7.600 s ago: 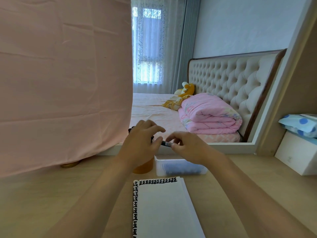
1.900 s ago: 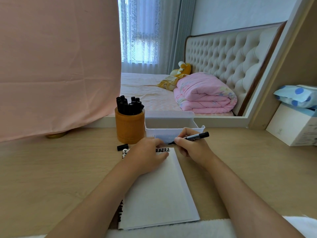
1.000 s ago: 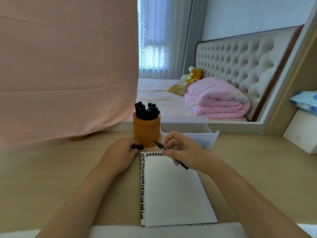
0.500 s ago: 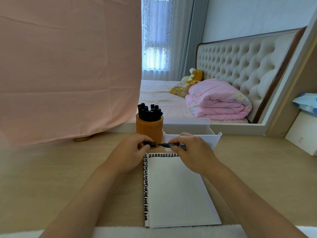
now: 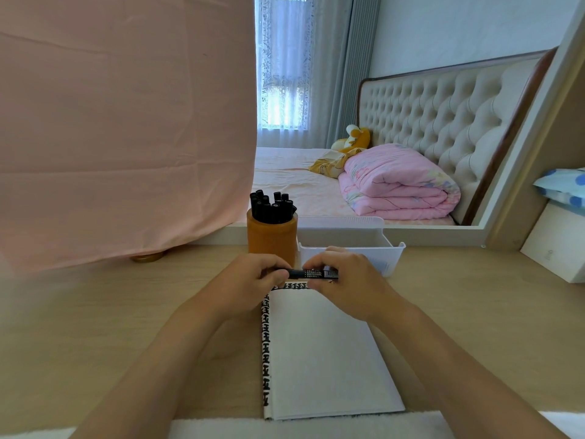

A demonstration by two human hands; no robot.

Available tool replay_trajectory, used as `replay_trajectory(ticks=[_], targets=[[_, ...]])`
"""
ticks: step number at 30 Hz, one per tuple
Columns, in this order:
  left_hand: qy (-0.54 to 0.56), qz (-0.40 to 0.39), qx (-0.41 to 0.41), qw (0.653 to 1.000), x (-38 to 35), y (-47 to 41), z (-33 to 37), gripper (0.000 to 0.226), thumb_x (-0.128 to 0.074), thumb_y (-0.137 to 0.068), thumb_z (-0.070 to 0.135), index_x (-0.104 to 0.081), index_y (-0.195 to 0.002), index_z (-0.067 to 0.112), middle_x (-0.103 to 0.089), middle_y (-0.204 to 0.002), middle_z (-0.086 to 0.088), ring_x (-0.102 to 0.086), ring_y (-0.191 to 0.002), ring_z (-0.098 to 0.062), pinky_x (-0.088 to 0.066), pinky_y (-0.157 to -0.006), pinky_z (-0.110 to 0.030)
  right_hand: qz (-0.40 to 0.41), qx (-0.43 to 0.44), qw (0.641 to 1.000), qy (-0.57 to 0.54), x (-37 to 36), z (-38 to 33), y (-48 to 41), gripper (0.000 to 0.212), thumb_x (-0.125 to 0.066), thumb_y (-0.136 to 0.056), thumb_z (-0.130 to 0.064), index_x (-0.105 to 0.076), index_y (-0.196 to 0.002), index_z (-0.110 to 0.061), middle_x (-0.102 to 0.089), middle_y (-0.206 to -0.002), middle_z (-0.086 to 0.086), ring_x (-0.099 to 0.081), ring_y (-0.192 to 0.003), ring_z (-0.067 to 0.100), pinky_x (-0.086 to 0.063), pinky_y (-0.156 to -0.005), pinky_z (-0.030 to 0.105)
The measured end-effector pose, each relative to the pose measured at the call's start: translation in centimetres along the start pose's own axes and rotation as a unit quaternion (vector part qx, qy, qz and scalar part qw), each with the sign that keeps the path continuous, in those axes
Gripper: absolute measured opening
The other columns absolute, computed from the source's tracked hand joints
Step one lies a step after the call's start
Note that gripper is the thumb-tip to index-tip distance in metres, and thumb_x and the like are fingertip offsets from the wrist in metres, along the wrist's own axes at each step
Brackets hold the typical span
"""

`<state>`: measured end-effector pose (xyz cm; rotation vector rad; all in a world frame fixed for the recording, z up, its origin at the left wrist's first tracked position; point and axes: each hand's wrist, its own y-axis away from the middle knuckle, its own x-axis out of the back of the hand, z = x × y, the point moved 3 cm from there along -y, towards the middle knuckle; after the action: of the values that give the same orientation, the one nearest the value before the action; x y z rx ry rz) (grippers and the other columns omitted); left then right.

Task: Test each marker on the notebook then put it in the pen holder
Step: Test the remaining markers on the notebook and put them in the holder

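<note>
Bright, soft daylight from window [image 5: 281, 99] at back, panes blown out white. Faint soft shadow on bench [image 5: 474, 312] beside notebook [image 5: 323, 350]; page evenly lit, pale grey. Wide-angle bend tilts headboard [image 5: 443, 112]. Far-left bench edge smeared, hazy.

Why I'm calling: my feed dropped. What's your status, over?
Left hand and right hand both grip the marker, level above the notebook. Pen holder behind, markers in it. Nothing in the way.
</note>
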<state>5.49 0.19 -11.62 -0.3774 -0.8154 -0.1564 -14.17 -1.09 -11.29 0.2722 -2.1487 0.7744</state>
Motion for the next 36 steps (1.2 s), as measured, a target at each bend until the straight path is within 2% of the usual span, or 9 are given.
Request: replay_trajectory(ticks=[4,11,15,20,23,26,29,32,36], targets=[[0.000,-0.009,0.005,1.000,0.3,0.0,0.2,0.018,-0.058,-0.097,0.027,-0.073,-0.089,0.032,-0.067,-0.077,0.016,-0.057,-0.074,-0.001,-0.041,-0.062,-0.013,0.006,0.023,1.000,-0.010,-0.3,-0.4,0.1,0.012,-0.072,-0.090,-0.021,-0.076,-0.100,-0.026,-0.063,-0.085,-0.013,-0.060,-0.080,0.011,-0.051,-0.071,0.028],[0.021,0.018,-0.018,0.999,0.2,-0.2,0.2,0.018,-0.059,-0.096,0.027,-0.073,-0.086,0.024,-0.068,-0.075,0.002,-0.058,-0.071,-0.023,-0.047,-0.066,-0.039,-0.014,-0.010,0.998,-0.052,-0.6,-0.4,0.1,0.013,-0.063,-0.096,-0.022,-0.076,-0.098,-0.022,-0.059,-0.071,-0.009,-0.054,-0.067,0.010,-0.044,-0.062,0.027],[0.035,0.021,-0.018,0.999,0.3,-0.2,0.1,0.017,-0.059,-0.097,0.029,-0.073,-0.086,0.030,-0.068,-0.075,0.007,-0.058,-0.070,-0.015,-0.046,-0.065,-0.032,-0.037,-0.013,0.999,-0.030,-1.0,-0.7,0.0,0.014,-0.056,-0.100,-0.028,-0.070,-0.101,-0.029,-0.059,-0.080,-0.011,-0.056,-0.075,0.010,-0.050,-0.070,0.037],[0.024,0.056,-0.029,0.998,0.6,0.1,0.1,0.017,-0.059,-0.096,0.026,-0.070,-0.107,0.033,-0.066,-0.095,0.018,-0.057,-0.087,0.005,-0.039,-0.069,-0.009,-0.063,-0.043,0.997,-0.003,-1.6,-0.7,-0.3,0.022,-0.050,-0.103,-0.029,-0.061,-0.122,-0.034,-0.053,-0.103,-0.011,-0.055,-0.093,0.010,-0.048,-0.085,0.030],[0.062,0.150,-0.035,0.986,1.8,0.3,0.1,0.019,-0.060,-0.096,0.023,-0.066,-0.113,0.030,-0.062,-0.098,0.015,-0.055,-0.093,0.003,-0.037,-0.073,-0.005,-0.017,-0.064,0.997,-0.044,-0.9,-0.8,-0.8,0.024,-0.053,-0.102,-0.023,-0.064,-0.122,-0.029,-0.057,-0.094,-0.007,-0.055,-0.087,0.014,-0.047,-0.078,0.032],[0.083,0.233,-0.031,0.968,3.0,-0.2,-0.1,0.022,-0.059,-0.096,0.017,-0.065,-0.115,0.027,-0.060,-0.102,0.011,-0.055,-0.094,-0.002,-0.040,-0.076,-0.013,0.042,-0.091,0.989,-0.106,0.4,-1.1,-2.1,0.016,-0.061,-0.097,-0.022,-0.073,-0.106,-0.028,-0.065,-0.082,-0.002,-0.059,-0.079,0.023,-0.049,-0.071,0.039],[0.042,0.248,-0.027,0.967,3.8,-2.0,-0.3,0.028,-0.059,-0.094,0.016,-0.060,-0.120,0.025,-0.055,-0.110,0.008,-0.052,-0.103,-0.008,-0.044,-0.088,-0.025,0.088,-0.124,0.977,-0.152,1.8,-1.6,-4.2,0.009,-0.066,-0.093,-0.021,-0.071,-0.093,-0.030,-0.071,-0.085,0.003,-0.066,-0.081,0.022,-0.054,-0.078,0.041],[0.016,0.240,-0.005,0.971,4.7,-4.2,-0.3,0.036,-0.060,-0.092,0.018,-0.054,-0.127,0.023,-0.047,-0.118,0.006,-0.044,-0.115,-0.014,-0.042,-0.098,-0.033,0.149,-0.146,0.960,-0.187,3.1,-1.7,-6.6,0.005,-0.066,-0.094,-0.021,-0.066,-0.098,-0.023,-0.071,-0.093,0.002,-0.068,-0.089,0.022,-0.055,-0.077,0.033],[0.007,0.237,0.035,0.971,5.8,-6.6,-0.1,0.059,-0.071,-0.082,0.029,-0.045,-0.135,0.026,-0.038,-0.125,0.003,-0.033,-0.124,-0.019,-0.032,-0.097,-0.026,0.199,-0.172,0.944,-0.200,3.7,-1.1,-9.4,0.008,-0.067,-0.093,-0.021,-0.064,-0.100,-0.019,-0.069,-0.096,-0.003,-0.069,-0.092,0.020,-0.056,-0.084,0.044]])
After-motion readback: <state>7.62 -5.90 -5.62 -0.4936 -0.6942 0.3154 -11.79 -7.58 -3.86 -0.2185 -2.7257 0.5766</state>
